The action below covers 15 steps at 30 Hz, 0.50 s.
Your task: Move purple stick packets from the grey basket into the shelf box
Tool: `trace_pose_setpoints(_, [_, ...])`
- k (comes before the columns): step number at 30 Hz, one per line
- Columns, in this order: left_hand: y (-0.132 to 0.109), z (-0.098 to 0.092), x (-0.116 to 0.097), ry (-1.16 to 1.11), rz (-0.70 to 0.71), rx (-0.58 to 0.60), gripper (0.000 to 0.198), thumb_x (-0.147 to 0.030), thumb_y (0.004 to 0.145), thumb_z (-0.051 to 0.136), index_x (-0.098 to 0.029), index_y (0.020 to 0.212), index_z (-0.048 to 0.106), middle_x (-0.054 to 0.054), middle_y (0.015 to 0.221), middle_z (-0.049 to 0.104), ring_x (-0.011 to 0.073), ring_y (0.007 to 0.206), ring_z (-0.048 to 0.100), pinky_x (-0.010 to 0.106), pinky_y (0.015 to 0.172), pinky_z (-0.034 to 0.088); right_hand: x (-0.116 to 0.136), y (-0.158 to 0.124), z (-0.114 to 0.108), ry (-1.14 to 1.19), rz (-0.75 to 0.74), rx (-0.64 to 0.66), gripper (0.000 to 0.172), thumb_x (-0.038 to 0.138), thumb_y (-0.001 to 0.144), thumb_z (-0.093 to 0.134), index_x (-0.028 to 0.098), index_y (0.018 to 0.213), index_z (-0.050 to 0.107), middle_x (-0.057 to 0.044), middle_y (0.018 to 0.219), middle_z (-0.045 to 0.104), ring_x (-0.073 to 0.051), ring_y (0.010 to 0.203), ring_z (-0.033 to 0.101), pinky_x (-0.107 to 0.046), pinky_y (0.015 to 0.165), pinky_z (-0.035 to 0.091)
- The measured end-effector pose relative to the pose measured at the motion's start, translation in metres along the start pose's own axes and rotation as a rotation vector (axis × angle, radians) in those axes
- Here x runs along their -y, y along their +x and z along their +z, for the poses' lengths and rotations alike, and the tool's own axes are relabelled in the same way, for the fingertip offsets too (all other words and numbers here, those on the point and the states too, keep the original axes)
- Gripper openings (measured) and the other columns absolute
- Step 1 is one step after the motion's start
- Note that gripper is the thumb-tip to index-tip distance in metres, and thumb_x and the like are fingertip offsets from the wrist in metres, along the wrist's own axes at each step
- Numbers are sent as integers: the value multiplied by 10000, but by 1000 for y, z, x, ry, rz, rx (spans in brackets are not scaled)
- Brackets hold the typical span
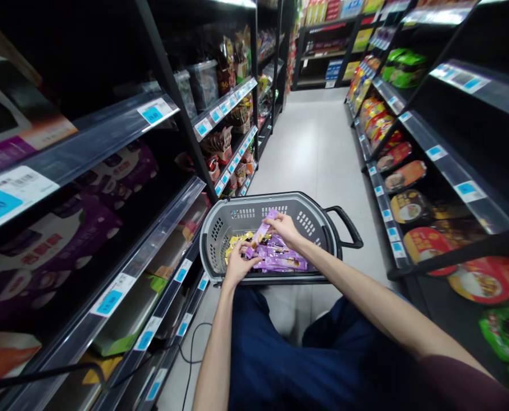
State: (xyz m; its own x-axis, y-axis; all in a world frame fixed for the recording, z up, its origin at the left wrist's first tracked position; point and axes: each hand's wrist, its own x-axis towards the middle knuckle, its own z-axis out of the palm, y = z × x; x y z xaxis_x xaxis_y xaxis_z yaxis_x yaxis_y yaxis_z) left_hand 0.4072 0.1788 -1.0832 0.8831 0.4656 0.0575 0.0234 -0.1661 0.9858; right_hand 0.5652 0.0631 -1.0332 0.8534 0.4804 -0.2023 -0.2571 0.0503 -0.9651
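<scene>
A grey shopping basket (211, 228) with a black rim stands on the floor before my knees. Inside it lie several purple snack packets (284, 261) on the right and yellow packets (232, 245) on the left. One long purple snack packet (260, 233) is raised at a slant above the others. My right hand (283, 227) pinches its upper end. Around its lower end, the fingers of my left hand (238, 264) are closed. Part of the basket's contents is hidden behind my hands.
Black shelves with price labels (153, 112) line the left side, holding purple multipacks (35, 251). Right-hand shelves carry bowl noodles (429, 248) and bagged goods. The basket's black handle (346, 228) sticks out to the right. A black cable (189, 342) hangs at lower left.
</scene>
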Motion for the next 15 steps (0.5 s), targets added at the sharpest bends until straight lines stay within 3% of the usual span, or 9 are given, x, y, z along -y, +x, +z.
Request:
trace_pose_setpoints(4, [1,1,3,-115,-45,0,389,-407,697,781,-173,943,592,77,981,673,181,815,660,223,587,535,4,-3,0,28,44,51,346,322,632,844,186,692,532,-48,720,673,-123,567,603,-227,493,529])
trace_pose_setpoints(7, [2,1,5,-163,-82,43,417,-505,763,704,-160,966,589,78,911,684,193,804,667,286,629,584,4,-4,1,62,21,78,449,374,559,892,195,728,517,-14,698,654,-127,604,615,-211,500,512])
trace_pose_setpoints(11, [1,0,5,-192,-108,102,442,-541,760,703,-149,944,612,55,799,688,197,776,678,322,686,595,-1,-1,-2,49,-95,56,512,375,492,921,196,748,515,33,618,619,-105,562,569,-202,501,476])
trace_pose_setpoints(15, [2,0,6,-194,-114,129,451,-538,756,712,-151,969,621,56,796,708,208,755,699,317,678,585,-3,1,-4,22,-115,30,538,385,468,922,186,811,559,34,612,643,-107,547,556,-222,519,460])
